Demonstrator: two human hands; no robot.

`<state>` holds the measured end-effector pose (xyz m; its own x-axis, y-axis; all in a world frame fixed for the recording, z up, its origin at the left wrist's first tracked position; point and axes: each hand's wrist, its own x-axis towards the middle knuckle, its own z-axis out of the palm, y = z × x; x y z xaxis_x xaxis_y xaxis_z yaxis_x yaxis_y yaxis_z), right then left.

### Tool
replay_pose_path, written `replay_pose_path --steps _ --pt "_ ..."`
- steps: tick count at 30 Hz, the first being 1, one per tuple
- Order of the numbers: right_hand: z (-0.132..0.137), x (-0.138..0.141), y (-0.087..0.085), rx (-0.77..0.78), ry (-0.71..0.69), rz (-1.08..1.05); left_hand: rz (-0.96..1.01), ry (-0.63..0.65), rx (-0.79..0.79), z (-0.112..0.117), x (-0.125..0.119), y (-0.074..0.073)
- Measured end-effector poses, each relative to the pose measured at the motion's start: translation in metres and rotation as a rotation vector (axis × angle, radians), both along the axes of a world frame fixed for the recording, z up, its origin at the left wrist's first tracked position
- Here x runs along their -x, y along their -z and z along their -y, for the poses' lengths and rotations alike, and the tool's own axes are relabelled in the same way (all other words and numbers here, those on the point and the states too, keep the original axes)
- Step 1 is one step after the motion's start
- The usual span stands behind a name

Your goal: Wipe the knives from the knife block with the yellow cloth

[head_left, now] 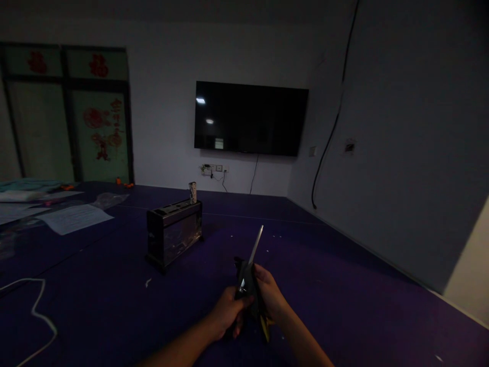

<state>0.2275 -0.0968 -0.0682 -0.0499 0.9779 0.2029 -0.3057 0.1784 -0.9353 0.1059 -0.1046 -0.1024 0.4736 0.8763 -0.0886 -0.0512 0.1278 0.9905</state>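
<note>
Left hand [228, 312] and right hand [270, 294] close around a dark object [250, 280] with a slim pale shaft, over a scrap-flecked purple tabletop [336, 290] facing a dim wall's television [250, 120].

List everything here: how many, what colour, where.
Walls: two, grey, back and right
TV: one, black, back wall
Panes: several, greenish, back left
Decorations: several, red, on panes
Sockets: several, pale, under TV
Cables: several, black, right wall and under TV
Cord: one, white, front left
Papers: several, white, left
Plastic: uncounted, clear, left
Bits: several, orange, back left
Box: one, black, centre left
Cylinder: one, mottled, standing on box
Scraps: several, white, scattered
Table: one, purple, beneath
Tool: one, dark, pale shaft, in both hands
Yellow piece: one, at tool's lower end
Left hand: one, gripping tool
Right hand: one, gripping tool
</note>
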Motion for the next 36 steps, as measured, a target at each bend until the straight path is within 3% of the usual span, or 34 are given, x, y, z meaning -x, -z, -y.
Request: replay_pose_path --steps 14,36 --pt "-0.006 -0.004 0.011 0.026 0.078 0.035 -0.047 0.079 0.028 -0.008 0.002 0.001" --pt "-0.005 -0.006 0.01 0.033 0.116 0.002 -0.061 0.1 -0.001 -0.009 0.004 0.0"
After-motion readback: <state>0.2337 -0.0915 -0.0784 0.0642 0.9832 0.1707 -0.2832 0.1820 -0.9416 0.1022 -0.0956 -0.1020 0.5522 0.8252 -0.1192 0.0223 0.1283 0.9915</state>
